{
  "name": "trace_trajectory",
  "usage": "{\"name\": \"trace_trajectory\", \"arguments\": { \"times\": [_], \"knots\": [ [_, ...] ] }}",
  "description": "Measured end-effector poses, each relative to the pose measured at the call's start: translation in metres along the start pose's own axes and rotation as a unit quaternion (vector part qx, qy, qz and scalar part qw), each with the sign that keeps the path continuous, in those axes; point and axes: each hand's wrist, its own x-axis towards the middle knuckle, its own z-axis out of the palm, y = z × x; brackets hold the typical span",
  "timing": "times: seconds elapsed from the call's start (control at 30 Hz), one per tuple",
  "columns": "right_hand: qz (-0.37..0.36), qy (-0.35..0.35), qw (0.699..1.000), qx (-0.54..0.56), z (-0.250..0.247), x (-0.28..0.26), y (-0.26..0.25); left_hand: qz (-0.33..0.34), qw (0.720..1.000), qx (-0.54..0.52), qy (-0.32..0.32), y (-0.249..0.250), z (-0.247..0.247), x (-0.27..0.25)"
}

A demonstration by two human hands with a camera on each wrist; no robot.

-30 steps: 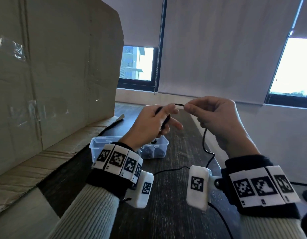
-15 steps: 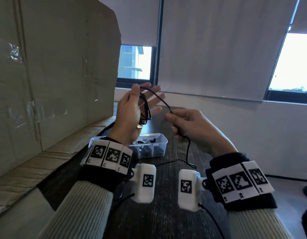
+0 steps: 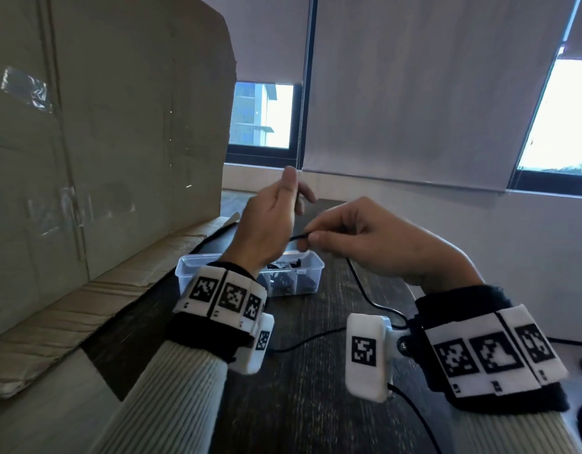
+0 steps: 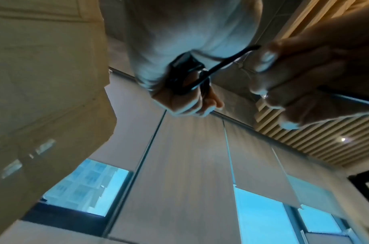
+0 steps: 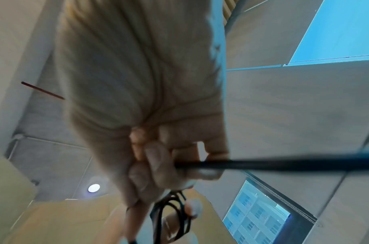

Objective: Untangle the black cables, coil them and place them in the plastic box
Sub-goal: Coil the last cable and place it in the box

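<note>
A large cardboard sheet point(image 3: 103, 142) stands at left; the plastic box point(image 3: 310, 267), black cables already inside, sits beyond the wrists. The left hand point(image 3: 266, 224) grips the wound loops of black cable point(image 4: 186, 74); the right hand point(image 3: 364, 240) pinches the free run. Feed each turn with light, even tension, matching loop size, tail kept untwisted

In the head view the left hand point(image 3: 266, 224) hides the coiled part of the thin black cable point(image 3: 297, 238); only a short stretch shows at 3 o'clock of it. The left wrist covers part of the clear plastic box point(image 3: 312, 273), whose dark contents are too small to tell. The right wrist view is blurred, the cable point(image 5: 263, 164) cut off at its right edge.
</note>
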Motion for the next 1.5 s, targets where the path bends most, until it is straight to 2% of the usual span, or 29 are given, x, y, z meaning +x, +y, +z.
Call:
{"name": "trace_trajectory", "arguments": {
  "times": [0.13,0.23,0.33,0.43,0.53,0.63,0.77,0.83,0.9,0.97,1.03,1.07,1.1,1.17,1.3,1.4,1.5],
  "knots": [
    [-0.018,0.158,0.987,0.036,0.003,0.009,0.007,-0.071,0.993,-0.014,-0.091,0.006,0.003,-0.004],
    [-0.012,0.263,0.961,0.083,0.005,0.014,0.011,-0.076,0.984,0.002,-0.161,0.016,0.001,-0.007],
    [0.015,0.292,0.948,0.124,0.002,0.014,0.022,-0.078,0.972,0.014,-0.222,0.022,0.000,-0.011],
    [0.028,0.283,0.946,0.157,-0.003,0.009,0.027,-0.090,0.966,0.030,-0.242,0.018,-0.002,-0.012],
    [0.051,0.287,0.940,0.179,-0.005,0.006,0.030,-0.093,0.969,-0.013,-0.230,0.018,-0.001,-0.011],
    [0.084,0.305,0.933,0.171,-0.010,0.003,0.032,-0.118,0.976,-0.105,-0.147,0.023,-0.008,-0.008],
    [0.086,0.310,0.926,0.198,-0.017,-0.006,0.037,-0.154,0.952,-0.252,-0.083,0.020,-0.028,-0.001],
    [0.079,0.301,0.925,0.219,-0.015,-0.004,0.041,-0.146,0.931,-0.331,-0.045,0.019,-0.032,0.002],
    [0.088,0.260,0.937,0.215,-0.009,0.000,0.046,-0.123,0.913,-0.387,-0.024,0.019,-0.032,0.004],
    [0.108,0.183,0.958,0.191,-0.002,0.002,0.053,-0.107,0.886,-0.451,-0.010,0.020,-0.030,0.005],
    [0.120,0.076,0.977,0.158,0.005,0.004,0.056,-0.106,0.857,-0.504,0.022,0.022,-0.028,0.005],
    [0.121,0.024,0.982,0.139,0.008,0.004,0.055,-0.111,0.852,-0.510,0.047,0.023,-0.027,0.006],
    [0.122,-0.018,0.985,0.120,0.011,0.005,0.054,-0.116,0.857,-0.497,0.077,0.023,-0.025,0.007],
    [0.121,-0.073,0.986,0.084,0.013,0.005,0.049,-0.121,0.887,-0.428,0.125,0.019,-0.022,0.009],
    [0.079,-0.119,0.989,0.043,0.004,-0.002,0.029,-0.071,0.962,-0.230,0.126,0.010,-0.019,0.007],
    [0.021,-0.086,0.996,0.025,-0.006,-0.007,0.010,-0.006,0.997,-0.045,0.064,0.004,-0.009,0.001],
    [-0.029,0.038,0.998,0.028,-0.006,-0.004,0.005,-0.006,0.999,0.026,-0.044,0.006,0.005,-0.007]
  ]
}}
